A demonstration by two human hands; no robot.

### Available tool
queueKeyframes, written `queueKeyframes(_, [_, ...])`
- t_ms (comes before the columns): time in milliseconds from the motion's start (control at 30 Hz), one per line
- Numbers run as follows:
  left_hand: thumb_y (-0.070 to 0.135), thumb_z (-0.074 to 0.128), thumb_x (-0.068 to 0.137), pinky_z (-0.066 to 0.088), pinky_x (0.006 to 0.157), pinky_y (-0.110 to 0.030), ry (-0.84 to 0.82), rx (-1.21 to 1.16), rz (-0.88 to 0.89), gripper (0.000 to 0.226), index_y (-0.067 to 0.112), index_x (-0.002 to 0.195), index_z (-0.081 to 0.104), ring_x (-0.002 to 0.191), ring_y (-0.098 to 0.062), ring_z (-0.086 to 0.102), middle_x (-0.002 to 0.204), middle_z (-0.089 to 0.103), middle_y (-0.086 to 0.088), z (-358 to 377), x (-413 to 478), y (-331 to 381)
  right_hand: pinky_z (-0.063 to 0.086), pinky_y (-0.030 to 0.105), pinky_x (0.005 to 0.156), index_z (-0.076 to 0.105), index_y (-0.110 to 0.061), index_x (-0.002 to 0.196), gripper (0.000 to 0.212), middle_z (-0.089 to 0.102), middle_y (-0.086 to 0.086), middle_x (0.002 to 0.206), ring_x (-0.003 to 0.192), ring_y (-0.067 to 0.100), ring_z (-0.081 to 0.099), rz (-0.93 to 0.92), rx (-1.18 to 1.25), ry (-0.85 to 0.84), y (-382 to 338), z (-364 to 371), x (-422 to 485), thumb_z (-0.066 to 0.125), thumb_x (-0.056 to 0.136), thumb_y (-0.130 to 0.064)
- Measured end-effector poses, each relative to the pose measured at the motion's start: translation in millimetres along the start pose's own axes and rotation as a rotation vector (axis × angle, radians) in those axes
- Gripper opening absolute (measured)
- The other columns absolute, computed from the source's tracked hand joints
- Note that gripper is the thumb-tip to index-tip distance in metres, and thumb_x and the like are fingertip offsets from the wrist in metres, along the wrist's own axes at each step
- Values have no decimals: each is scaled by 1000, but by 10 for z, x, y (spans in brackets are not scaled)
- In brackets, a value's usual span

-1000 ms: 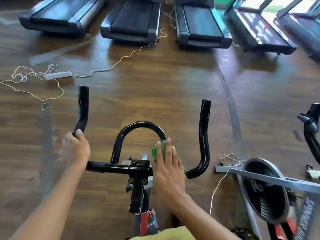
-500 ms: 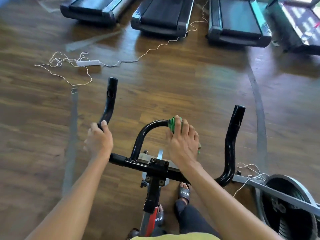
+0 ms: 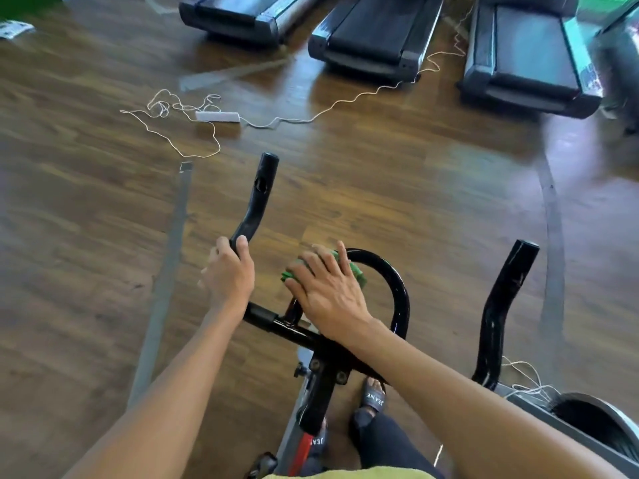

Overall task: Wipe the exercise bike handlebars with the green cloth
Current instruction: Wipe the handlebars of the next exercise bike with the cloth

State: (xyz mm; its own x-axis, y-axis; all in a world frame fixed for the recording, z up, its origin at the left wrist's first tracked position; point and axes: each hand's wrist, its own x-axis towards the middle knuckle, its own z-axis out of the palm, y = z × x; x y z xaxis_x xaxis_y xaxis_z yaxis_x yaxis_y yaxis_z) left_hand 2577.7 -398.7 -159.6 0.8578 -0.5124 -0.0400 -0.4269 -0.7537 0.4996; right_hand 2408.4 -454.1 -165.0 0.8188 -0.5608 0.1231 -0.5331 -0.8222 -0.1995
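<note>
Green cloth (image 3: 358, 273) lies bunched on the upper left curve of the centre loop of the black handlebars (image 3: 397, 288). It is pinned beneath the right hand (image 3: 328, 295), whose fingers are straight, slightly spread and pressed flat over it, with green showing on either side of them. Just left of those fingers, the left hand (image 3: 228, 276) grips the base of the left horn (image 3: 259, 198), fingers curled round the bar and thumb up along its near side. The horn rises clear beyond the knuckles. Well right of the wiping fingers stands the right horn (image 3: 501, 305), untouched. Below the wrists, a sandalled foot (image 3: 375, 397) rests on the wooden floor (image 3: 397, 188) beside the bike's stem. Far past the fingertips, a white power strip (image 3: 217, 116) and its tangled white cord (image 3: 345, 100) lie before a row of treadmills (image 3: 373, 32). The flywheel (image 3: 594, 423) of a second bike edges in at lower right.
</note>
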Motion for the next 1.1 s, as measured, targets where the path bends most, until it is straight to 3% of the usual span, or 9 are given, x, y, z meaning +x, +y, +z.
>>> queueKeyframes(233, [46, 25, 103, 41, 86, -51, -5, 4, -15, 51, 5, 122, 49, 106, -47, 56, 121, 57, -20, -16, 2, 28, 6, 55, 121, 50, -26, 137, 43, 47, -2, 142, 146, 23, 27, -157, 13, -55, 19, 8, -173, 27, 105, -46])
queueKeyframes(333, [45, 25, 104, 41, 85, -50, -10, 3, -3, 50, 5, 120, 49, 105, -45, 57, 118, 58, -20, -37, -20, 34, -3, 51, 121, 46, -28, 136, 43, 45, -2, 139, 143, 24, 27, 75, -37, -24, 254, -48, 54, 24, 105, -47])
queueKeyframes(433, [46, 24, 104, 42, 86, -51, -16, -7, 10, 50, 6, 118, 49, 104, -44, 57, 117, 58, -18, -51, -35, 26, 13, 45, 120, 48, -29, 129, 39, 49, -6, 127, 130, 21, 38, 296, 10, 25, 399, -126, 87, 24, 105, -49])
queueKeyframes(567, [46, 23, 103, 42, 87, -52, -13, -11, 8, 50, 6, 118, 49, 102, -43, 58, 117, 58, -18, -35, -35, 9, 40, 35, 82, 41, -28, 138, 43, 54, -1, 121, 103, 18, 47, 613, 138, 85, 572, -317, -279, 23, 106, -50])
queueKeyframes(733, [47, 23, 103, 42, 86, -53, 3, -31, 11, 50, 7, 115, 50, 98, -43, 59, 112, 59, -17, 12, -12, -18, 50, 44, 71, 50, -28, 120, 33, 60, -1, 96, 86, 19, 59, 1091, 904, 232, 272, -346, -927, 27, 106, -46])
queueKeyframes(833, [46, 24, 102, 39, 91, -56, 12, -48, -10, 51, 5, 118, 50, 104, -46, 56, 117, 59, -20, 36, 17, -32, 51, 38, 80, 61, -22, 109, 34, 71, 3, 100, 91, 23, 64, 1381, 1321, 144, 385, -417, -954, 35, 105, -45])
queueKeyframes(900, [46, 24, 102, 37, 95, -58, 11, -54, -17, 52, 5, 119, 50, 108, -47, 54, 119, 58, -21, 45, 35, -34, 51, 37, 79, 66, -15, 102, 36, 75, 8, 84, 82, 25, 66, 1535, 1565, 153, 535, -484, -817, 40, 104, -40])
queueKeyframes(1000, [46, 25, 102, 36, 96, -57, 8, -65, -18, 51, 4, 119, 50, 109, -47, 53, 120, 58, -21, 52, 43, -34, 50, 37, 78, 64, -12, 99, 37, 70, 9, 74, 74, 24, 63, 1571, 1572, 199, 553, -509, -664, 38, 105, -38])
queueKeyframes(1100, [46, 25, 102, 37, 96, -57, 7, -56, -20, 52, 4, 120, 50, 109, -48, 54, 122, 57, -21, 50, 44, -37, 53, 39, 79, 56, -13, 117, 41, 64, 8, 97, 77, 24, 58, 1511, 1402, 123, 346, -411, -787, 34, 105, -45])
